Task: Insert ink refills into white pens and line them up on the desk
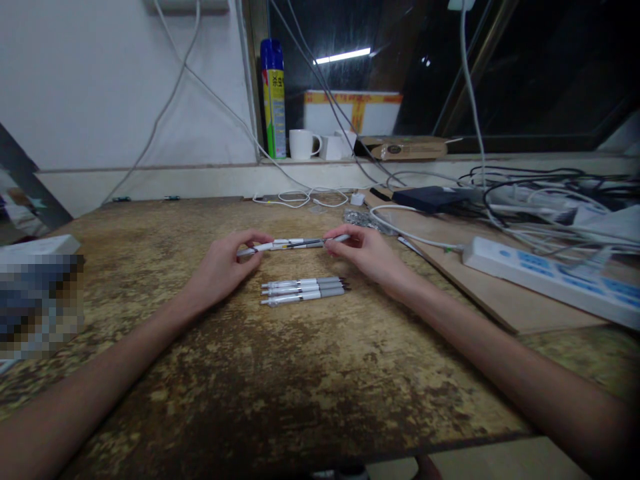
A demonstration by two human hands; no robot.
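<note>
My left hand pinches the white barrel of a ballpoint pen between thumb and fingers. My right hand pinches a light-coloured pen piece, probably its front section. Between the two hands runs a thin dark refill, which seems to reach into the left-hand barrel. Just behind it, partly covered, lie white-and-grey pens on the table. Closer to me, several white-and-grey click pens lie side by side, their dark tips pointing right.
A worn wooden table bears everything. At right are a power strip, a brown board, a dark box and tangled cables. Crumpled clear plastic lies beyond my right hand. A spray can and mug stand on the sill.
</note>
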